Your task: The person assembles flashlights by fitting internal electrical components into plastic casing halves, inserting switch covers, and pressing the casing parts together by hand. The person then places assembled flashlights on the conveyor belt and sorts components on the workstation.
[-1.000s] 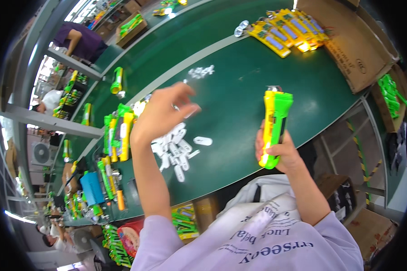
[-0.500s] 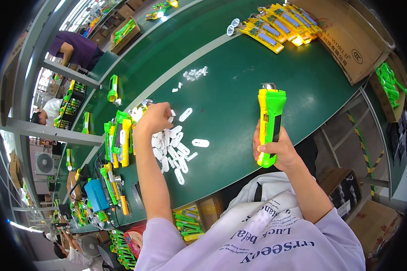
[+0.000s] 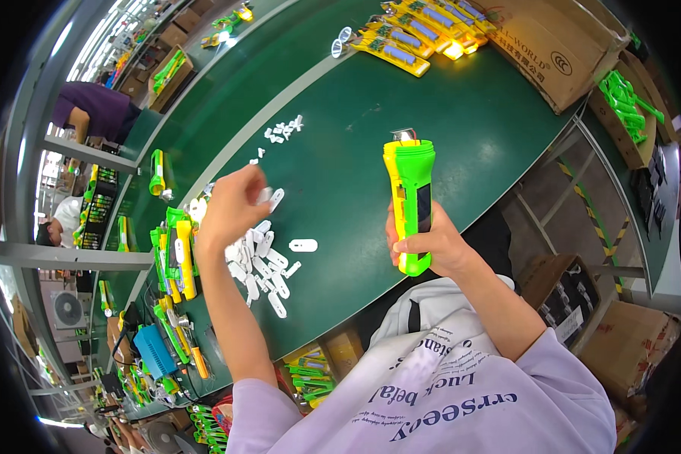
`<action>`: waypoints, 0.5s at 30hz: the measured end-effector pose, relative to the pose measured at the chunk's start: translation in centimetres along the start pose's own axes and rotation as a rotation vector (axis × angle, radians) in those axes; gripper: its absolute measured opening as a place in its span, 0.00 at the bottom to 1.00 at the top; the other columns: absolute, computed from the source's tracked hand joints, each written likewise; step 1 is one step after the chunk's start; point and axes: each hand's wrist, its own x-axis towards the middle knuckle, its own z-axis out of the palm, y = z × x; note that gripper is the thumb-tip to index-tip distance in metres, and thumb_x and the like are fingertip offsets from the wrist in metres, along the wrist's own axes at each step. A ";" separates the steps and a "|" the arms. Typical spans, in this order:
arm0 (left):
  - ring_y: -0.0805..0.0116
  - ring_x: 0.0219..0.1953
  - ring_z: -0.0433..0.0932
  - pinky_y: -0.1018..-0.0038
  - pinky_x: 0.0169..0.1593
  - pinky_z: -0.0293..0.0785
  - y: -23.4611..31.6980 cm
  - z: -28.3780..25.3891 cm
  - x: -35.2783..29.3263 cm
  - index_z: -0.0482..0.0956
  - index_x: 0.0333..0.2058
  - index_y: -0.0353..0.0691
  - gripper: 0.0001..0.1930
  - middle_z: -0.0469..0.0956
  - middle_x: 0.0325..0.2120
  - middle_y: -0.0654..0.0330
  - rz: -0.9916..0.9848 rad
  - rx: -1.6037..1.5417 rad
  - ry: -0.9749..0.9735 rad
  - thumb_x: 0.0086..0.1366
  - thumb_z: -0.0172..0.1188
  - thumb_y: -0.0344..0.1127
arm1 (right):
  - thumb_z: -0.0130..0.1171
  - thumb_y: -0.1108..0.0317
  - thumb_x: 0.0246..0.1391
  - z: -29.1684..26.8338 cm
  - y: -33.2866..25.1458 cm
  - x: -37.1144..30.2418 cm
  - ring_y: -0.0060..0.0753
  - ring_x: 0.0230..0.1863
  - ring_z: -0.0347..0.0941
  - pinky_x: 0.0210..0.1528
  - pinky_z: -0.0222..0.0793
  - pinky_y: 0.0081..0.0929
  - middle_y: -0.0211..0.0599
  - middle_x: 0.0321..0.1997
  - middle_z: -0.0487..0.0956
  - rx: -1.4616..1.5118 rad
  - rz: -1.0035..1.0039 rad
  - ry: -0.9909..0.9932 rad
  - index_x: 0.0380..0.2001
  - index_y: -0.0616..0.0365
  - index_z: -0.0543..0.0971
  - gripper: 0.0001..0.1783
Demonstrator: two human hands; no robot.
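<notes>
My right hand [image 3: 429, 240] is wrapped around the lower body of a green-and-yellow flashlight [image 3: 411, 193], held upright over the table's near edge. Its top end has no lens cover, and a metallic part with a thin red wire [image 3: 405, 136] sticks out there. My left hand [image 3: 236, 203] hovers at the far side of a pile of white plastic pieces [image 3: 261, 261]. Its fingertips pinch a small white plastic piece [image 3: 264, 196], blurred by motion. One loose oval white piece [image 3: 303, 245] lies right of the pile.
Small white parts [image 3: 284, 129] lie farther back on the green table [image 3: 340, 181]. Yellow flashlight halves with batteries [image 3: 424, 34] sit at the far edge beside a cardboard box [image 3: 560, 49]. Green-and-yellow flashlights [image 3: 175, 253] and a blue box [image 3: 156, 351] are at left, by metal frame bars [image 3: 76, 256].
The whole view has shifted, so the table items appear farther left. My left hand has lifted slightly from the pile with a white piece at its fingertips. My right hand still grips the flashlight.
</notes>
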 end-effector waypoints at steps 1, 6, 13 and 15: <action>0.73 0.30 0.75 0.76 0.38 0.74 2.0 1.1 0.3 0.75 0.31 0.36 0.11 0.74 0.23 0.63 0.145 -0.233 0.049 0.47 0.65 0.22 | 0.66 0.76 0.38 -0.2 0.1 0.0 0.32 0.25 0.76 0.27 0.72 0.30 0.38 0.28 0.75 -0.021 -0.010 -0.008 0.48 0.61 0.65 0.31; 0.73 0.33 0.78 0.75 0.42 0.76 9.3 7.3 -1.0 0.74 0.35 0.35 0.13 0.76 0.32 0.63 0.475 -0.956 -0.064 0.52 0.67 0.22 | 0.66 0.77 0.37 0.2 -0.3 -0.1 0.32 0.26 0.76 0.29 0.73 0.28 0.38 0.29 0.76 -0.041 -0.002 0.001 0.46 0.61 0.67 0.29; 0.73 0.34 0.79 0.76 0.42 0.77 9.8 8.8 -1.3 0.72 0.38 0.34 0.14 0.76 0.32 0.60 0.352 -1.115 -0.020 0.54 0.67 0.21 | 0.65 0.77 0.37 0.4 0.1 -0.2 0.31 0.28 0.77 0.30 0.74 0.29 0.38 0.31 0.76 -0.099 -0.001 0.022 0.47 0.61 0.68 0.29; 0.72 0.35 0.80 0.76 0.42 0.77 9.9 8.7 -1.3 0.73 0.38 0.33 0.14 0.77 0.33 0.59 0.304 -1.083 -0.034 0.54 0.68 0.21 | 0.65 0.78 0.37 0.5 0.1 -0.2 0.31 0.29 0.77 0.31 0.74 0.29 0.37 0.31 0.75 -0.083 -0.003 0.030 0.47 0.61 0.68 0.30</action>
